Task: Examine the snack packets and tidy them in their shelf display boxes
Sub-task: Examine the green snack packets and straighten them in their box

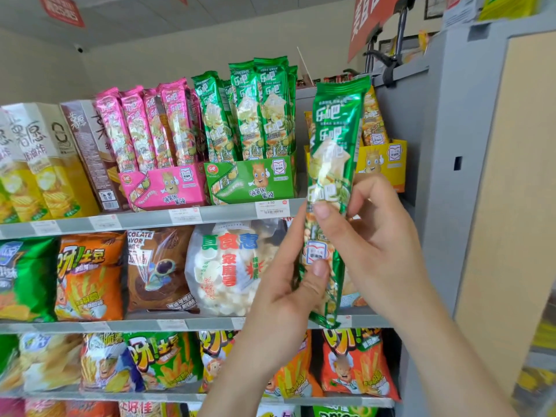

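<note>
Both hands pinch one green snack packet (334,130), upright before the top shelf's (150,218) right end: left hand (288,281) low, right hand (376,236) at mid-length. Forced into the crowded green display box (249,182), it could topple the standing packets (255,115).

Head camera faces shelves (144,220) close up, tilted slightly upward, apparently.

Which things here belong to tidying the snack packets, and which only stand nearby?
Belong to the job: green packet, gripped by left hand and right hand; green display box; pink display box; yellow display box.
Only nearby: orange chip bag; brown chocolate bag; white cracker bag.
</note>
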Motion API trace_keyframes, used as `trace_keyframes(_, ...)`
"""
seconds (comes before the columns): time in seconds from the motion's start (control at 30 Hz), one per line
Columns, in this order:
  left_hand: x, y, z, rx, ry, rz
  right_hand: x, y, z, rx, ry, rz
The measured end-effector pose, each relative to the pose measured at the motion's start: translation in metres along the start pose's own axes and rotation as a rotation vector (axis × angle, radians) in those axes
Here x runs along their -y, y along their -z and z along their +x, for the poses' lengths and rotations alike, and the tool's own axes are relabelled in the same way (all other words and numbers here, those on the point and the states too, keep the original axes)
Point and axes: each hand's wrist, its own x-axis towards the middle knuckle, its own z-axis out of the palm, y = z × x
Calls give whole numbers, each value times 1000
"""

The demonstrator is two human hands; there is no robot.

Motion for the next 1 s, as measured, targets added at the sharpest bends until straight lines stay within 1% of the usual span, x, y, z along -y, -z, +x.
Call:
trace_keyframes(0.1, -3, 0, 1, -20, -1, -3, 0, 0, 1, 13, -4, 119)
trace_keyframes(0.17, -5, 3, 4, -94, 9, -31, 0, 1, 0, 40, 5, 163)
trace_keyframes(0.27, -15, 9, 16, -230, -39, 30, -2, 2, -2, 90, -5, 183)
trace_keyframes(0.4, -36, 16, 38, -310, -120, 44, -5, -1, -6, 139, -41, 200)
trace_keyframes(0.5, -47, 22, 48, -301, -132, -22, -6, -2, -8, 138, -38, 221)
trace_keyframes(0.7, -49, 36, 59, -254, -5, -69, -10, -5, -5, 151, -66, 241)
trace_keyframes(0.77, -46, 39, 61, -241, 14, -47, -10, -6, 6, 135, -49, 168)
trace_keyframes(0.87, -43, 45, 66, -228, 5, 14, -7, -11, 32, 127, -74, 101)
trace_keyframes(0.93, -43, 51, 72, -224, -6, 28, -4, -13, 51, 128, -16, 27)
trace_keyframes(1.0, -44, 59, 79, -192, -18, 63, 0, -15, 71, 161, 69, -106)
